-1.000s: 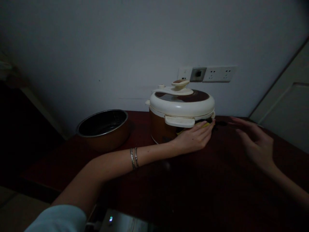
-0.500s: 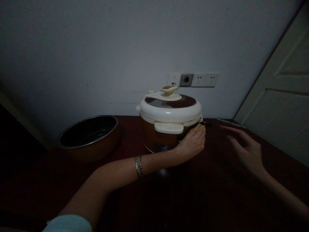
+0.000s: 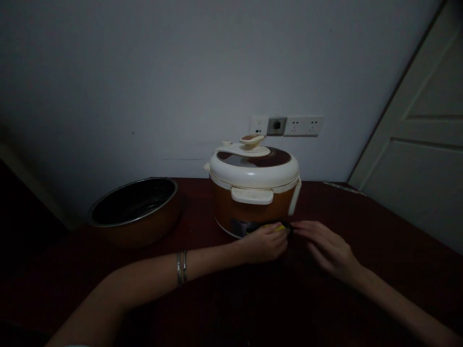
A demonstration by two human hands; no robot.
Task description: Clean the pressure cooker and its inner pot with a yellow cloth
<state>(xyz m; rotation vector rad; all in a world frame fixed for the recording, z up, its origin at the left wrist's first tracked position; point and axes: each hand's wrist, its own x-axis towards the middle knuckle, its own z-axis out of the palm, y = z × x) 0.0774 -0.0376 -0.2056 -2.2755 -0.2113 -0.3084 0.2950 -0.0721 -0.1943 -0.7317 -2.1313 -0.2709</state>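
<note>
A rice cooker [image 3: 249, 178] with a white lid and an orange-brown body stands upright on the dark red table. My left hand [image 3: 265, 243] is closed on a dark cloth with yellow patches [image 3: 280, 228], low against the cooker's front right side. The dim light blurs the cloth's outline. Just right of it, my right hand [image 3: 329, 248] has its fingers stretched towards the cloth's end, thumb apart. Whether those fingertips touch the cloth I cannot tell.
A round inner pot [image 3: 141, 226], dark inside, sits on the table [image 3: 202, 289] to the left. Behind the cooker, sockets [image 3: 304, 126] are set in the wall [image 3: 162, 86]. A pale panelled door [image 3: 419, 130] is at the right.
My left hand has slid down and left along the cooker's side with the cloth. My right hand has come in from the right, close to the cloth. The view has shifted slightly.
</note>
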